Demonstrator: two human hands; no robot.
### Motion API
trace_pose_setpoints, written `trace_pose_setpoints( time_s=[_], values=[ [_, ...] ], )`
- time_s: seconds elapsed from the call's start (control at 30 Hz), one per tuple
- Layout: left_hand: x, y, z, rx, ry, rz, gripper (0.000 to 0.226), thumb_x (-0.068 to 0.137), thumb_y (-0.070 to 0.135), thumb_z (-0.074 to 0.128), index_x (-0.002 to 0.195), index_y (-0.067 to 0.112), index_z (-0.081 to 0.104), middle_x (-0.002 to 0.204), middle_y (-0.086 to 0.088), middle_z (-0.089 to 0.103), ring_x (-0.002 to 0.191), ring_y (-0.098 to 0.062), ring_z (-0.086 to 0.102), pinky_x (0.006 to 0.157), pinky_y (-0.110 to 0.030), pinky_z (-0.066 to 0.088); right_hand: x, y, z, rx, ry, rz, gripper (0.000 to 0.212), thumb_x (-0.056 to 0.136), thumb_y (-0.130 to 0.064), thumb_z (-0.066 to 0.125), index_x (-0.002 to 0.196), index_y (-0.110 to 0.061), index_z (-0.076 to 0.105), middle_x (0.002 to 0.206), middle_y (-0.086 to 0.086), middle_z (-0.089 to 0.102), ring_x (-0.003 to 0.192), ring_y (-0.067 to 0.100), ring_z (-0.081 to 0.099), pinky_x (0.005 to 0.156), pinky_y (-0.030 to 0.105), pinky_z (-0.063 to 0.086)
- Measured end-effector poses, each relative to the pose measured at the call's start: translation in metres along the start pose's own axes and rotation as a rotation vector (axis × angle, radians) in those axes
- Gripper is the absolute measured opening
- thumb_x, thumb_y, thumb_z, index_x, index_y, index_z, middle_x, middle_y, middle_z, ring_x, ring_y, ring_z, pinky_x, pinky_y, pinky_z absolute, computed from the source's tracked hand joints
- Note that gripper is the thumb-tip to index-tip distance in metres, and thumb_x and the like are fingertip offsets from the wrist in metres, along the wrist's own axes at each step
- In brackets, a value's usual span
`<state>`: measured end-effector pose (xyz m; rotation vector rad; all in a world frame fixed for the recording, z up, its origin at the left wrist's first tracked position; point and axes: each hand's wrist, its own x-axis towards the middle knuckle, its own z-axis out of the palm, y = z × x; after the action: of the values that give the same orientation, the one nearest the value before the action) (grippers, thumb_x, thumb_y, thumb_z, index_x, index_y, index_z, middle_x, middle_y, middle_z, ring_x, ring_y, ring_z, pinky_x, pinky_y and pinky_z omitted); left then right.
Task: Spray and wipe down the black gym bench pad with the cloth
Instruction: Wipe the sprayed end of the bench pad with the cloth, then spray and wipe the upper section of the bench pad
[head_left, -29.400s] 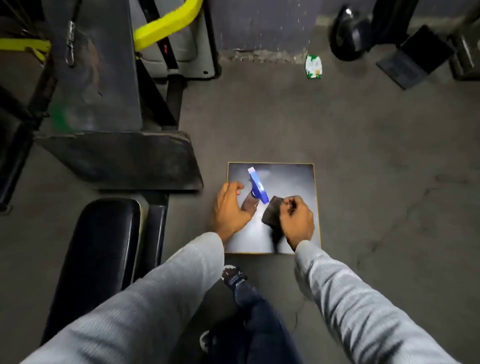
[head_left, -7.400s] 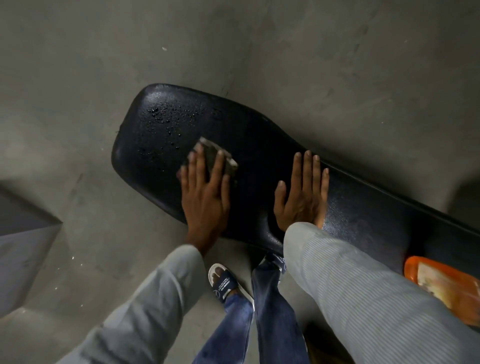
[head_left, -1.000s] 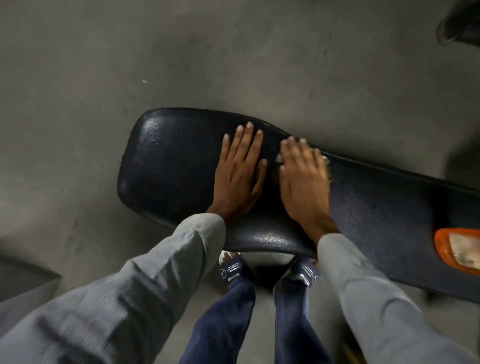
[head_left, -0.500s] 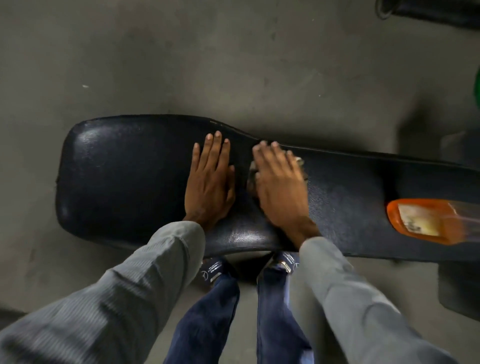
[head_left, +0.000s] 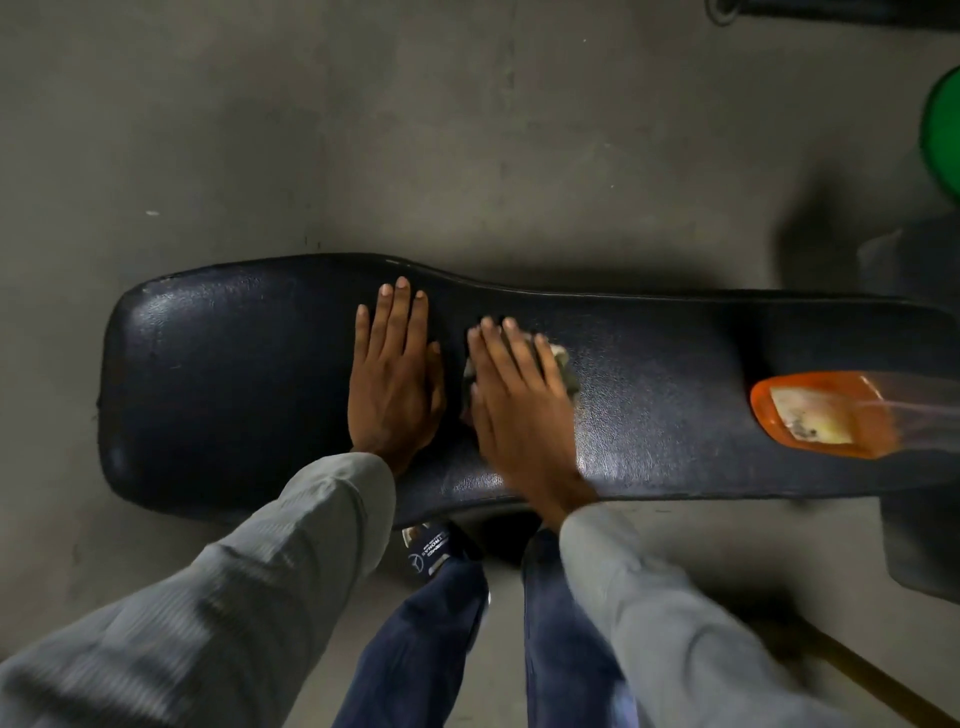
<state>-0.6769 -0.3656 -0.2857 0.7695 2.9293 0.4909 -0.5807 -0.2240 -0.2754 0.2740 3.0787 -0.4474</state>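
Floor: bare grey concrete (head_left: 467, 130) under and around everything.
Right hand (head_left: 519, 410): flat, fingers straight, pressing cloth (head_left: 563, 366) onto pad; not curled round it, probably to spread pressure while wiping.
Cloth: mostly hidden below palm, only edges showing.
Left hand (head_left: 395, 384): flat and empty just beside, likely steadying body or bench.
Bench pad (head_left: 234, 374): black, lying across view, narrow part to right.
Spray bottle (head_left: 826, 415): orange, lying on narrow part, well apart, kept reachable.
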Motion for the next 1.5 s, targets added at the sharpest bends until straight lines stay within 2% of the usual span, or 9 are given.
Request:
trace_pose_setpoints(
  time_s=[0.3,0.37,0.47,0.67,0.9,1.07,1.2,1.4,1.5],
  values=[
    [0.003,0.017,-0.007,-0.09,0.043,-0.101,0.055,0.11,0.032,0.035,0.155,0.004,0.048,0.17,-0.017,0.038,0.161,-0.032,0.028,0.135,-0.054,0.013,0.012,0.035,-0.025,0.363,0.174,0.07,0.051,0.111,-0.022,0.05,0.161,-0.013,0.05,0.168,0.01,0.048,0.161,0.025,0.039,0.136,0.046,0.022],
    [-0.002,0.038,-0.009,-0.18,0.109,-0.107,0.043,0.108,0.03,0.044,0.141,0.007,0.061,0.156,-0.017,0.053,0.146,-0.034,0.047,0.129,-0.055,0.026,-0.006,0.044,-0.029,0.473,0.339,0.243,0.038,0.108,-0.019,0.057,0.144,-0.013,0.068,0.149,0.007,0.066,0.141,0.027,0.059,0.123,0.047,0.043],
    [-0.015,0.091,-0.002,-0.25,0.135,-0.021,0.027,0.105,0.03,0.053,0.118,0.012,0.068,0.128,-0.013,0.064,0.113,-0.035,0.059,0.1,-0.053,0.044,-0.037,0.055,-0.036,0.65,0.423,0.452,0.025,0.107,-0.019,0.059,0.124,-0.016,0.076,0.122,0.0,0.073,0.112,0.025,0.069,0.097,0.051,0.057],
    [-0.025,0.179,0.025,-0.35,0.117,0.083,0.019,0.104,0.028,0.056,0.107,0.014,0.069,0.111,-0.009,0.064,0.102,-0.03,0.058,0.09,-0.047,0.042,-0.085,0.096,-0.058,0.743,0.531,0.708,0.019,0.107,-0.019,0.063,0.117,-0.021,0.079,0.112,-0.006,0.076,0.101,0.004,0.071,0.089,0.037,0.061],
    [-0.018,0.23,0.043,-0.373,0.05,0.2,0.013,0.103,0.026,0.06,0.105,0.014,0.067,0.107,-0.006,0.064,0.099,-0.028,0.057,0.088,-0.043,0.041,-0.134,0.142,-0.109,0.737,1.043,1.01,0.014,0.1,-0.015,0.074,0.097,-0.021,0.062,0.092,0.005,0.067,0.079,0.012,0.06,0.076,0.038,0.053],
    [-0.015,0.258,0.055,-0.38,-0.01,0.227,0.015,0.103,0.028,0.059,0.108,0.016,0.067,0.11,-0.004,0.065,0.101,-0.028,0.058,0.088,-0.046,0.043,-0.129,0.17,-0.142,0.646,1.113,0.933,0.053,0.086,-0.022,0.089,0.123,-0.013,0.051,0.122,0.021,0.056,0.11,0.031,0.061,0.096,0.047,0.053],
    [-0.01,0.28,0.057,-0.393,-0.086,0.27,0.024,0.098,0.031,0.057,0.115,0.017,0.066,0.114,-0.005,0.065,0.106,-0.029,0.059,0.091,-0.045,0.044,-0.102,0.181,-0.169,0.645,1.138,0.756,0.086,0.08,-0.019,0.096,0.145,0.006,0.046,0.138,0.007,0.053,0.131,0.017,0.057,0.116,0.038,0.047],
    [-0.006,0.307,0.062,-0.694,-0.299,0.241,0.065,0.088,0.017,0.071,0.149,0.004,0.051,0.148,-0.014,0.058,0.138,-0.033,0.056,0.119,-0.046,0.044,-0.07,0.186,-0.194,0.643,1.186,0.623,0.029,0.09,-0.001,0.07,0.118,-0.007,0.062,0.11,0.015,0.069,0.096,0.031,0.071,0.093,0.046,0.059],
    [-0.018,0.315,0.059,-0.725,-0.312,0.264,0.062,0.085,0.026,0.077,0.14,0.003,0.057,0.137,-0.015,0.064,0.126,-0.033,0.062,0.105,-0.043,0.052,-0.076,0.181,-0.202,0.628,1.058,0.504,0.029,0.084,0.002,0.061,0.112,-0.007,0.064,0.107,0.012,0.069,0.092,0.025,0.069,0.086,0.044,0.06]
  ],
)
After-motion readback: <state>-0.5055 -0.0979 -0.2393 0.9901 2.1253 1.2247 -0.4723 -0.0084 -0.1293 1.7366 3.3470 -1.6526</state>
